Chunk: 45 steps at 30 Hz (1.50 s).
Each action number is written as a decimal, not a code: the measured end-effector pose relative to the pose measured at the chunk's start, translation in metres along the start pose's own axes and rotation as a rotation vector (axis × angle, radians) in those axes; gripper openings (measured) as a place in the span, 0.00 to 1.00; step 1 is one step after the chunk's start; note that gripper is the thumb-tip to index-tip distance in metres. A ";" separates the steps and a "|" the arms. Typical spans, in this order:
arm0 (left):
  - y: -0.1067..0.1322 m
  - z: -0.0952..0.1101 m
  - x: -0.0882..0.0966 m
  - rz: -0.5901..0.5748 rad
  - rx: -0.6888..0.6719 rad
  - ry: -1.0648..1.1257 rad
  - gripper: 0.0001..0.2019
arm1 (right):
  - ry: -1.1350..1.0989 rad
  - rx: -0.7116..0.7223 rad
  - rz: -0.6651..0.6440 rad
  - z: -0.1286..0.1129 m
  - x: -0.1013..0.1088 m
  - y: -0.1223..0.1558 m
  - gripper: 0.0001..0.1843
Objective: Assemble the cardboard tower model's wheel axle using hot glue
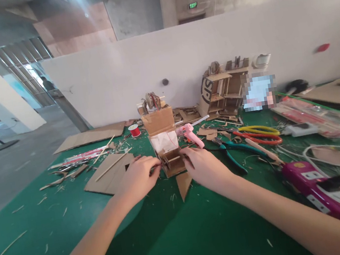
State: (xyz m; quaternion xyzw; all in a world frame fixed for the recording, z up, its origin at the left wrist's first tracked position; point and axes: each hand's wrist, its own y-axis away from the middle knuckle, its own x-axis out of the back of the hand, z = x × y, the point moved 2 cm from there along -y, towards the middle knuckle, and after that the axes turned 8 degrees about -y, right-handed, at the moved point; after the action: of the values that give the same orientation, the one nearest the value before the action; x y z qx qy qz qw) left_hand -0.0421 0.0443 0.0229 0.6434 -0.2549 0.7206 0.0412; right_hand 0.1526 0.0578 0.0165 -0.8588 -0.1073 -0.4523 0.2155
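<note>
A small cardboard model (158, 123) stands upright in front of me, with a tall back panel, a white sheet on its face and a boxy base with thin sticks across it. Cardboard discs sit on its top. My left hand (142, 175) pinches the left side of the base, thumb and fingers closed on it. On the opposite side, my right hand (206, 165) grips the right edge of the base, its fingertips partly hidden. Below the base lies a pointed cardboard scrap (184, 186).
A pink glue gun (193, 136) and teal-handled pliers (232, 158) lie to the right, near orange-handled scissors (267, 140). A magenta power strip (324, 189) sits at right front. A cardboard shelf model (208, 96) stands behind; a red spool (134, 130) and cardboard sheet (101, 178) lie left.
</note>
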 end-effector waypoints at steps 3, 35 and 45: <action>-0.001 0.000 -0.002 0.036 0.015 0.000 0.09 | -0.046 0.004 0.024 0.000 -0.002 0.001 0.17; 0.012 0.006 0.009 -0.138 0.125 0.185 0.24 | -0.595 -0.088 0.219 0.049 -0.027 -0.016 0.12; 0.013 -0.010 0.018 -0.275 0.131 0.314 0.16 | -0.643 -0.170 0.169 0.046 -0.023 -0.016 0.12</action>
State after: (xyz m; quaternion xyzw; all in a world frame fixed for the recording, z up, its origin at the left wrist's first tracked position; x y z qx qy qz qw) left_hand -0.0587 0.0326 0.0354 0.5535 -0.1077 0.8145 0.1365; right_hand 0.1672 0.0940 -0.0212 -0.9782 -0.0601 -0.1463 0.1350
